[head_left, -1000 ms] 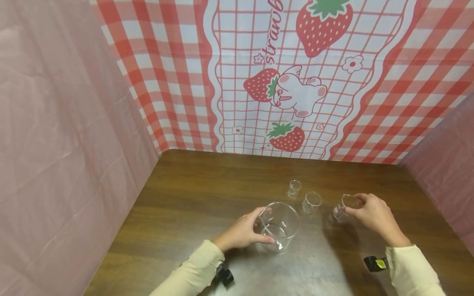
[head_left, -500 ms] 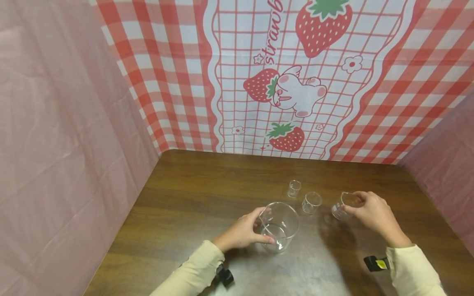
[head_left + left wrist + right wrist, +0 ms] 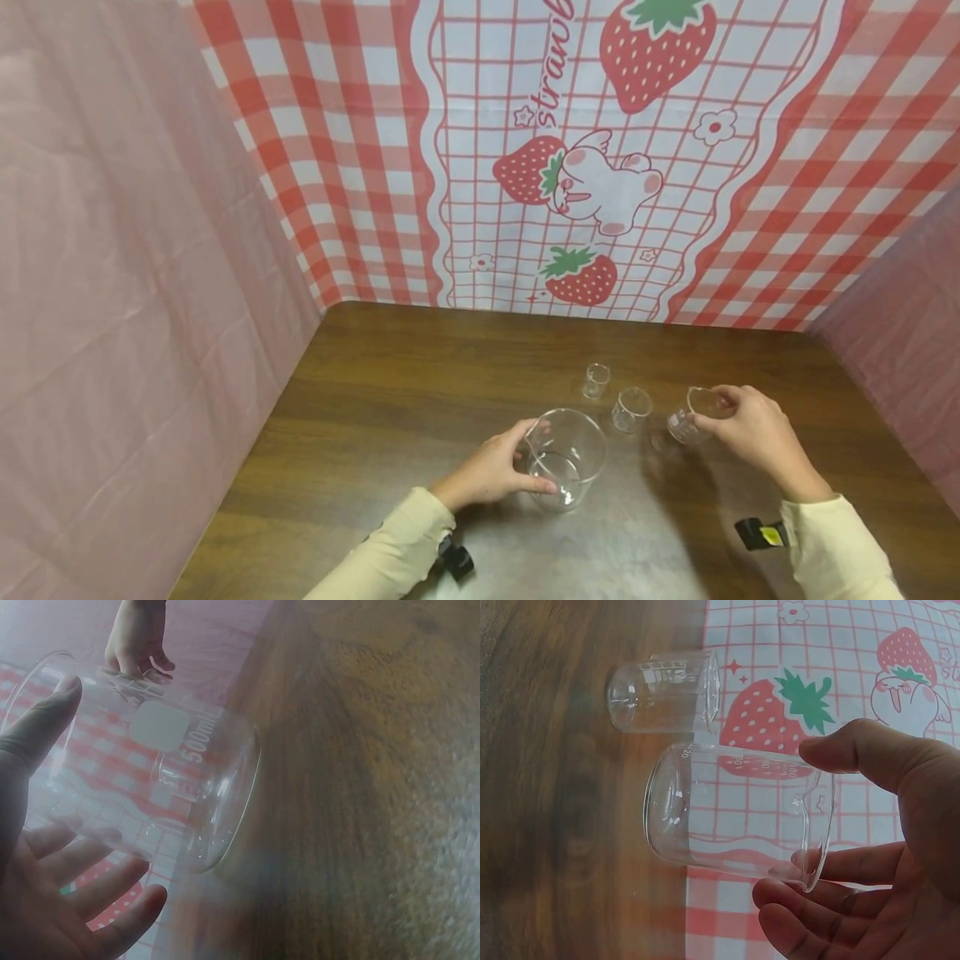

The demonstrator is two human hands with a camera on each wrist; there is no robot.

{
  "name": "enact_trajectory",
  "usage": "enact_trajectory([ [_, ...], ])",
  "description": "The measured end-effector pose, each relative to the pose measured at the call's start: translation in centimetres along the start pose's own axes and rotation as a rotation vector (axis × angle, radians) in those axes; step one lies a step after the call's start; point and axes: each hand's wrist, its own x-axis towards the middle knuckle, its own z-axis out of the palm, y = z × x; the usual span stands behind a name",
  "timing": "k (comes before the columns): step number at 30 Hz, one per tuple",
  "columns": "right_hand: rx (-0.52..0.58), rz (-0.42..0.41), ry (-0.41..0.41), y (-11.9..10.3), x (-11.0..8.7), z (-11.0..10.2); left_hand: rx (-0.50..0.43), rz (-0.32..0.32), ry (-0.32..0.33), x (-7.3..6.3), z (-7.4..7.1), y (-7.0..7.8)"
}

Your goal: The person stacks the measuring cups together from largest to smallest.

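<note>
My left hand (image 3: 495, 465) holds a large glass beaker (image 3: 577, 454), thumb on the near side and fingers on the far side; the left wrist view shows its "500ml" print. The beaker stands upright on the wooden table. With thumb and fingers my right hand (image 3: 757, 433) grips a mid-sized glass beaker (image 3: 727, 814) near its spouted rim. That beaker tilts little, and whether its base touches the table I cannot tell. Between the hands stands a smaller beaker (image 3: 630, 412), and behind it to the left the smallest one (image 3: 596, 382). All look see-through, with no contents visible.
The brown wooden table (image 3: 390, 375) ends at a red and white strawberry-print cloth (image 3: 480, 225) at the back. Pink cloth (image 3: 187, 250) hangs along the left side, and another pink cloth (image 3: 907, 358) along the right.
My right hand and its beaker have shifted slightly left and away from me, towards the smaller beaker. The left hand and the large beaker stay put.
</note>
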Motion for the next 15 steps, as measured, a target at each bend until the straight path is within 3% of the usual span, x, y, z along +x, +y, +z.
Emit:
enact_trajectory([
  [15, -0.001, -0.045, 0.057, -1.3, -0.2, -0.4, 0.005, -0.005, 0.002, 0.0, 0.0, 0.0],
])
